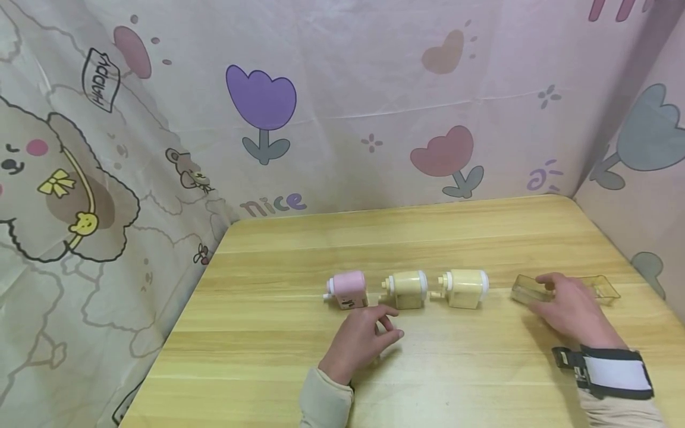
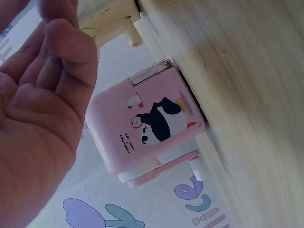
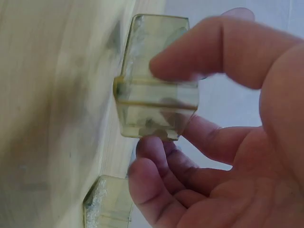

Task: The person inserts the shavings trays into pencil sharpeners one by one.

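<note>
My right hand [image 1: 572, 306] pinches a clear yellowish shavings drawer [image 3: 152, 116] between thumb and fingers at the right of the table. A second clear drawer [image 1: 606, 287] lies just beyond that hand, partly hidden by it. In front of the pink pencil sharpener [image 1: 350, 289], my left hand [image 1: 364, 336] hovers with loosely bent fingers and holds nothing. A panda picture and a crank show on the pink sharpener in the left wrist view. To its right stand a middle yellow sharpener [image 1: 409, 289] and a right yellow sharpener [image 1: 467, 289], both upright with cranks facing left.
The wood-grain table [image 1: 257, 356] meets a printed cloth backdrop [image 1: 342, 119] at its back edge. More printed cloth hangs along the left and right sides. A wrist strap [image 1: 615, 373] sits on the right forearm.
</note>
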`<state>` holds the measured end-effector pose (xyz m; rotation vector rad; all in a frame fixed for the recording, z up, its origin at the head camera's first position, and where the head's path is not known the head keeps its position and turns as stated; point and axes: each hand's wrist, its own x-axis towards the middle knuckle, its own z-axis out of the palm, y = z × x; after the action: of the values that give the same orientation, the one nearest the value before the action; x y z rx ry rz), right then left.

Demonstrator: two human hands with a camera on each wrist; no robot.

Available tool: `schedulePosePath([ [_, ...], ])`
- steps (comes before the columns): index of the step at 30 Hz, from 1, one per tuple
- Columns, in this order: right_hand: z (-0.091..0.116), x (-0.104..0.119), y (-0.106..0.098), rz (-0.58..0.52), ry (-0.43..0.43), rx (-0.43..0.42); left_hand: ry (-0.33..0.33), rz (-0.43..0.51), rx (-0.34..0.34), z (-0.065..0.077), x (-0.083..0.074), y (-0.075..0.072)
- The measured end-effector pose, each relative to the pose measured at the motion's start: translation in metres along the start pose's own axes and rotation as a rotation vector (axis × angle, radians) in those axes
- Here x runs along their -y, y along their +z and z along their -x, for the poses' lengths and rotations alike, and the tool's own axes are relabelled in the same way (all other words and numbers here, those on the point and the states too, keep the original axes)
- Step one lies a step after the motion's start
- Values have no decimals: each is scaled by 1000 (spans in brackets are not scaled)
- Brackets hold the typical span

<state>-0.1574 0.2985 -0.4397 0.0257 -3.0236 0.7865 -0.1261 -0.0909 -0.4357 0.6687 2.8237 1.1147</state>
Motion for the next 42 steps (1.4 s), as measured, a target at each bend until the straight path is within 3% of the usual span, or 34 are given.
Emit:
schedulePosePath([
  [16, 10, 8, 1, -173, -144, 273, 17, -10, -12, -1, 1, 2],
  [21, 15, 12, 1, -225, -232, 375, 27, -7, -16, -1, 1, 2],
  [30, 13, 22, 8, -439, -383, 564, 19, 1, -18, 0, 1, 1],
  [42, 16, 38, 22, -518, -467, 611, 18, 13, -22, 1, 1, 0],
])
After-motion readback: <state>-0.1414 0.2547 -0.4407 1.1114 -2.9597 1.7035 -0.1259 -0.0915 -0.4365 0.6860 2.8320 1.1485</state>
